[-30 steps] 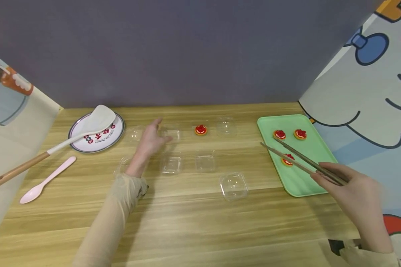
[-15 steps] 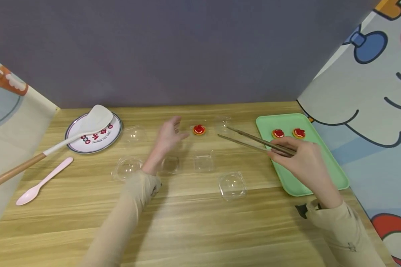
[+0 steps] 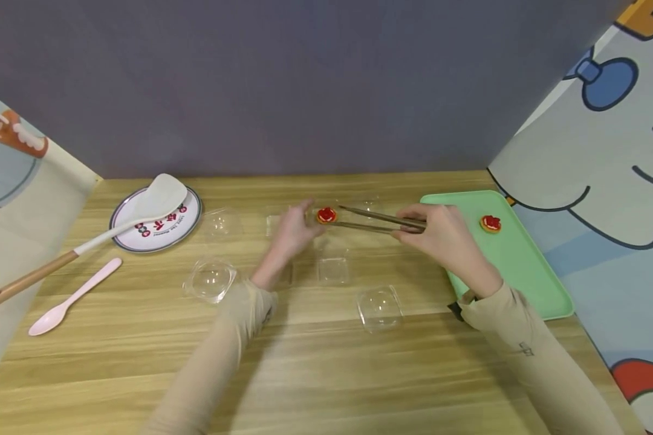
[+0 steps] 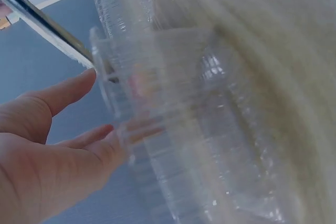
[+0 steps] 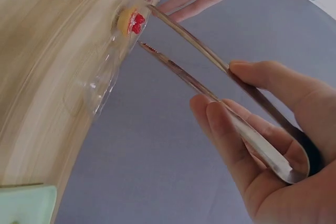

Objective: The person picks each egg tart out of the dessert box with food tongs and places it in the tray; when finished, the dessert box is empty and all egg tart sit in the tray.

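Note:
My right hand (image 3: pixel 441 238) grips metal tongs (image 5: pixel 199 45), their two tips apart with nothing between them. The tips reach the right side of a small tart (image 3: pixel 326 215) with a red topping, which sits in a clear plastic box at the back middle. My left hand (image 3: pixel 292 232) is at the left of that box, thumb and fingers spread. In the left wrist view, blurred, its fingers (image 4: pixel 89 140) overlap the clear box wall (image 4: pixel 157 51); firm contact is hard to tell. Another tart (image 3: pixel 490 223) lies on the green tray (image 3: pixel 522 278), whose left part my right hand hides.
Several clear plastic boxes and lids stand about, such as a box (image 3: pixel 333 269), a domed lid (image 3: pixel 380 307) and another lid (image 3: pixel 212 279). At left, a white spatula (image 3: pixel 163 196) lies across a plate (image 3: pixel 187 232), near a pink spoon (image 3: pixel 76 296). A dark wall (image 3: pixel 315 90) closes the back.
The right hand has carried the tongs leftward from above the tray to the tart in the box. The left hand has moved right toward the same box. That tart stays in place.

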Action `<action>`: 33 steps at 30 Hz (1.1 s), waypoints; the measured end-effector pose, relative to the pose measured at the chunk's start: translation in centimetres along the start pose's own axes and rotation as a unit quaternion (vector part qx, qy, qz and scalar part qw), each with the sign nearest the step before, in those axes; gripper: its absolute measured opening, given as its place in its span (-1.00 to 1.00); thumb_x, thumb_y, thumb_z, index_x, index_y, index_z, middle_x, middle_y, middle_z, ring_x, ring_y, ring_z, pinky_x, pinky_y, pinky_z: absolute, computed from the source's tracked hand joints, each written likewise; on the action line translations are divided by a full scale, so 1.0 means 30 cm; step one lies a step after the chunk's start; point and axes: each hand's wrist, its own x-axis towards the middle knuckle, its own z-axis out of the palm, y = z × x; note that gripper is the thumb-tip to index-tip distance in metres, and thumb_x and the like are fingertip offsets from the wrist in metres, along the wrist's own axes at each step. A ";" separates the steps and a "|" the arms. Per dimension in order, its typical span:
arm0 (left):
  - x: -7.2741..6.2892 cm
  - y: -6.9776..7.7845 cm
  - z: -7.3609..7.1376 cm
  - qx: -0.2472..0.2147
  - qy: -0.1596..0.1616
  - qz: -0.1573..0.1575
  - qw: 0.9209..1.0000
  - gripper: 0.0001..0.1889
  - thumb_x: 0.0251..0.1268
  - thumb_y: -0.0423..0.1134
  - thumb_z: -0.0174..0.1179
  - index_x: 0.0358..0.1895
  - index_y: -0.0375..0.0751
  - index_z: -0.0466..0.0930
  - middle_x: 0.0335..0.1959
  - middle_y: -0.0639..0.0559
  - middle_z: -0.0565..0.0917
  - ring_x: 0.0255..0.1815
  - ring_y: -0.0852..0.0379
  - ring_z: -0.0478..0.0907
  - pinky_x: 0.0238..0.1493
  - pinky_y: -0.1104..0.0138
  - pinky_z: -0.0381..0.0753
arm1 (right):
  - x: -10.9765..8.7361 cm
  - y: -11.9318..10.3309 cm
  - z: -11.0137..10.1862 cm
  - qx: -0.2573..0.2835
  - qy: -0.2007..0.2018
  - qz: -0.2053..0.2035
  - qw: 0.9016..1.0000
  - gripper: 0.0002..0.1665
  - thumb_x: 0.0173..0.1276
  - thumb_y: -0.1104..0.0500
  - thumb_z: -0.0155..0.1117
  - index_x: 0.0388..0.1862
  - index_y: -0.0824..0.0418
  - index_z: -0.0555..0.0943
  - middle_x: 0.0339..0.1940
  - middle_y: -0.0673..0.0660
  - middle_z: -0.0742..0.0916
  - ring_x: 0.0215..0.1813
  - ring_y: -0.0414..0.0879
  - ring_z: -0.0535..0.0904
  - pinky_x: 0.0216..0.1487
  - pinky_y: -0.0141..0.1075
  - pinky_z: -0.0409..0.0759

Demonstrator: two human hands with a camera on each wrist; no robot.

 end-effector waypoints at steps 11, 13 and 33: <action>-0.004 -0.003 0.018 0.007 -0.011 -0.033 0.999 -0.12 0.36 -0.46 0.42 0.68 -0.35 0.15 0.14 -0.34 0.67 -0.60 0.23 0.36 -0.66 0.47 0.43 | 0.048 -0.024 0.008 -0.006 -0.048 0.016 0.999 -0.60 0.39 0.14 0.57 0.12 0.32 0.79 -0.01 0.29 0.84 -0.13 0.15 0.79 -0.12 0.05 0.76; -0.003 0.001 0.017 0.012 -0.012 -0.039 0.999 -0.12 0.36 -0.46 0.42 0.68 -0.34 0.15 -0.03 -0.27 0.70 -0.57 0.21 0.39 -0.63 0.45 0.47 | 0.055 -0.025 0.007 -0.008 -0.051 0.016 0.999 -0.59 0.39 0.14 0.56 0.12 0.33 0.78 0.00 0.30 0.84 -0.12 0.16 0.79 -0.11 0.06 0.77; 0.050 -0.003 0.014 0.065 -0.013 -0.036 0.997 -0.12 0.28 -0.51 0.43 0.63 -0.44 0.20 0.44 -0.38 0.52 -0.02 -0.14 0.67 0.10 0.15 0.78 | 0.101 -0.026 0.025 -0.019 -0.091 0.012 0.996 -0.56 0.40 0.17 0.56 0.15 0.38 0.76 -0.38 0.24 0.82 -0.64 -0.23 0.11 -0.53 -0.33 0.24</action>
